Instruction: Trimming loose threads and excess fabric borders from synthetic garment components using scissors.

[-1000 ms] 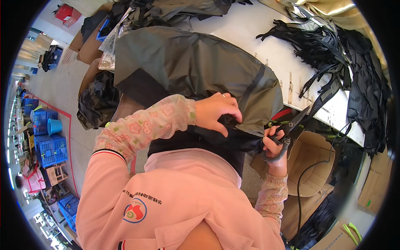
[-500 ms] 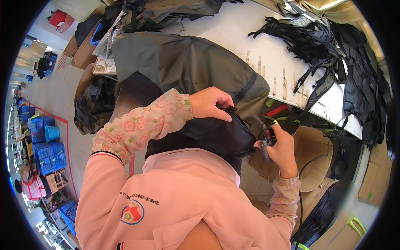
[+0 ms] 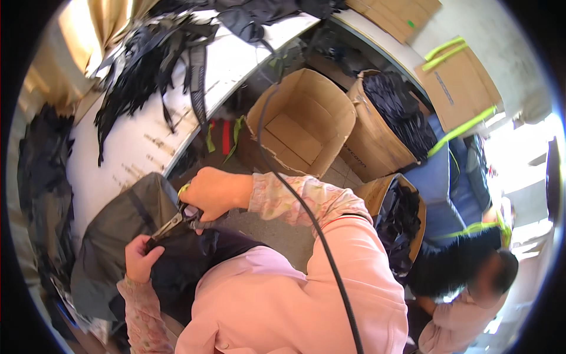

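A dark olive-grey piece of fabric (image 3: 121,227) drapes from the table's edge down over my lap. My left hand (image 3: 140,258) pinches the dark cloth between thumb and fingers. In my right hand (image 3: 215,192) is a pair of scissors (image 3: 171,225), gripped by the handles. Their metal blades point down and left, with the tips at the cloth beside my left fingertips. Whether the blades are apart is too blurred to tell. My right fingers partly hide the handles.
Black fabric strips (image 3: 147,65) lie on the white table (image 3: 88,171). A black cable (image 3: 306,209) crosses in front of my right arm. An open cardboard box (image 3: 268,100) and a carton (image 3: 362,147) of black material stand beyond. Another person (image 3: 460,327) is at lower right.
The view has swung right, bringing the boxes and another person into sight. My right hand has brought the scissors close to my left hand, which holds the cloth.
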Action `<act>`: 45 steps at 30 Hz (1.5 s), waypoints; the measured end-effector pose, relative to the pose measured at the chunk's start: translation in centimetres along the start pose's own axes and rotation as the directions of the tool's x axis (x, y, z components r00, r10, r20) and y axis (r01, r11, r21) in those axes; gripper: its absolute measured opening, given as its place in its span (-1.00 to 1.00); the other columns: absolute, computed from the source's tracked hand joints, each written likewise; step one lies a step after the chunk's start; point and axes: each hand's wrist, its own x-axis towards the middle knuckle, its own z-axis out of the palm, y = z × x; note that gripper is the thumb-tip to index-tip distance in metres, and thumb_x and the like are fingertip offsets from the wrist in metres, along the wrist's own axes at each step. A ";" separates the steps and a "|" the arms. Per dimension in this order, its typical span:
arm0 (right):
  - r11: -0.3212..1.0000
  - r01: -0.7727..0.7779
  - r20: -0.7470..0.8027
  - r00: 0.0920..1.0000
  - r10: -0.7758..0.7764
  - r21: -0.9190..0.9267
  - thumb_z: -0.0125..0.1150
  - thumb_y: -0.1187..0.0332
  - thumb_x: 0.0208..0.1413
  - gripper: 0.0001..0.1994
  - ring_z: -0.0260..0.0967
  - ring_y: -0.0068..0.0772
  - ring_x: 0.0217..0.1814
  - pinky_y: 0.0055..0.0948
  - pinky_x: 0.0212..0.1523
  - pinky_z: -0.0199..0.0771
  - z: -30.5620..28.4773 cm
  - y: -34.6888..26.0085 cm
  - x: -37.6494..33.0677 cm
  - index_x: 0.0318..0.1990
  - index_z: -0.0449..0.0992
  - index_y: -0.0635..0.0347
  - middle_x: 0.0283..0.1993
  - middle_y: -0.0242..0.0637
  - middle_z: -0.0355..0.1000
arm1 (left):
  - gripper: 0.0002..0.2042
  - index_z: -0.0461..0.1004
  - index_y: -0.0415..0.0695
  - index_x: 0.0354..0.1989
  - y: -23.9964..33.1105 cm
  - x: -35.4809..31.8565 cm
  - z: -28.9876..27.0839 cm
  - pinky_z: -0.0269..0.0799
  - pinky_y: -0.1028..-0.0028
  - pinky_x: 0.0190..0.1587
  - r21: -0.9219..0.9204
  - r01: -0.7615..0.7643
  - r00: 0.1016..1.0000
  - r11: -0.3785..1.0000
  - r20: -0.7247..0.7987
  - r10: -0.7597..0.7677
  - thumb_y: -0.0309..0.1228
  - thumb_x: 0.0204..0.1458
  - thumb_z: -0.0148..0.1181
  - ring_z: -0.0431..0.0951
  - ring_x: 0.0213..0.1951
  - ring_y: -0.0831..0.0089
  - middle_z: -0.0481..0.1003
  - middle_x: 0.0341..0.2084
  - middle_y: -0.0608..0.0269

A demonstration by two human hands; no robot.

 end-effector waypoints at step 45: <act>0.991 -0.049 -0.081 0.995 0.060 0.123 0.39 -0.10 -0.30 -0.48 0.46 0.06 -0.36 -0.10 -0.39 0.42 3.9 0.7 -2.6 -0.36 0.45 0.17 -0.50 -0.09 0.44 | -0.78 0.51 -0.25 -0.25 2.4 0.4 2.1 0.39 0.54 -0.20 0.144 0.022 0.999 0.989 0.022 -0.026 -0.55 -0.13 0.32 0.46 -0.30 0.56 0.50 -0.40 0.32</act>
